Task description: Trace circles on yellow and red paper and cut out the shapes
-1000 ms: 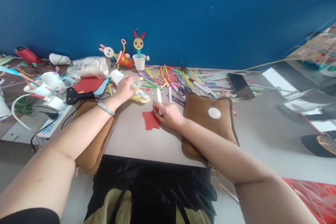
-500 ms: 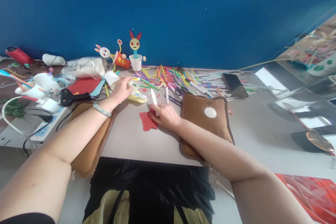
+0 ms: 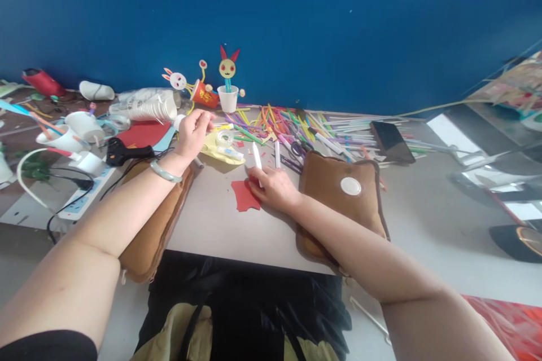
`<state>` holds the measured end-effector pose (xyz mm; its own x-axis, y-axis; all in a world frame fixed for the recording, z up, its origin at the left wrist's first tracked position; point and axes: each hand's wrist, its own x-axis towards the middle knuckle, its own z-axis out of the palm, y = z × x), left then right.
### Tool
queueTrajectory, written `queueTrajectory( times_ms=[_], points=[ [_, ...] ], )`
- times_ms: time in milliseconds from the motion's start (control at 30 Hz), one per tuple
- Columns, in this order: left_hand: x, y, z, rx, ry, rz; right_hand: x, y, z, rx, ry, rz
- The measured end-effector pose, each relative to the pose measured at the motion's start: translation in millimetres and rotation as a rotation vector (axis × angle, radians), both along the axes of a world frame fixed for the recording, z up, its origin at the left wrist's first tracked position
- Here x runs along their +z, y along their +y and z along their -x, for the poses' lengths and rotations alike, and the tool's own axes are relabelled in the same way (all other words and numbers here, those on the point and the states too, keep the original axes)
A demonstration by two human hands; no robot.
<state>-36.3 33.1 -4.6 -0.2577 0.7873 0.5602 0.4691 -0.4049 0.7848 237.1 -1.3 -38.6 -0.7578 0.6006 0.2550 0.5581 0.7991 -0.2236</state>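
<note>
My left hand point(image 3: 193, 134), with a pale bangle point(image 3: 165, 171) on its wrist, is raised above the left of the work area. Its fingers curl together, and whatever they hold, if anything, is hidden. A white paper cup point(image 3: 178, 122) shows partly behind it. Just right of that hand, a clear tape roll point(image 3: 224, 137) lies by yellow paper point(image 3: 215, 151). My right hand point(image 3: 277, 187) rests low on the table, closed on a white marker point(image 3: 256, 156) that points up. Under its fingertips lies a cut piece of red paper point(image 3: 244, 197). Another white pen point(image 3: 277, 154) is just beyond the knuckles.
Brown cushions point(image 3: 328, 180) lie under both forearms. Colourful sticks point(image 3: 275, 124), scissors point(image 3: 297, 148) and a phone point(image 3: 392, 141) spread along the back. Rabbit figure in a cup point(image 3: 229, 98) stands by the wall. At left are a glue gun point(image 3: 122, 151) and power strip point(image 3: 87, 194).
My left hand has drawn back and lifted away from the tape roll, its fingers curling in. My right hand stays at the red paper with the marker. The whole view has shifted slightly.
</note>
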Motion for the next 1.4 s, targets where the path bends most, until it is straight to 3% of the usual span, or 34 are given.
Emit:
queueTrajectory(
  times_ms=[200,500,667,800,967,1133,1200,1400],
  points=[
    [9.4,-4.8,1.6,0.076,-0.047,-0.057,-1.2,0.7,-0.1,-0.004,0.006,0.003],
    [23.3,0.2,20.5,0.099,-0.329,-0.239,-2.7,1.9,-0.7,0.011,0.053,0.013],
    [35.7,4.9,36.8,0.176,-0.411,-0.161,-2.9,2.9,-0.7,0.005,0.056,0.043],
    [35.8,5.1,40.0,0.186,-0.404,-0.114,-3.1,3.5,-1.2,0.006,0.058,0.046],
    [29.3,-8.7,24.2,0.038,0.011,0.012,-3.6,3.6,-1.2,0.009,0.062,0.054],
    [30.2,-27.0,6.0,-0.402,0.552,0.228,-3.9,3.6,-1.4,0.008,0.071,0.054],
    [30.3,-31.6,2.4,-0.511,0.731,0.284,-3.3,3.5,-1.5,0.009,0.068,0.058],
    [15.7,-32.2,3.1,-0.517,0.998,0.366,-2.3,3.3,-0.8,0.013,0.069,0.049]
  ],
)
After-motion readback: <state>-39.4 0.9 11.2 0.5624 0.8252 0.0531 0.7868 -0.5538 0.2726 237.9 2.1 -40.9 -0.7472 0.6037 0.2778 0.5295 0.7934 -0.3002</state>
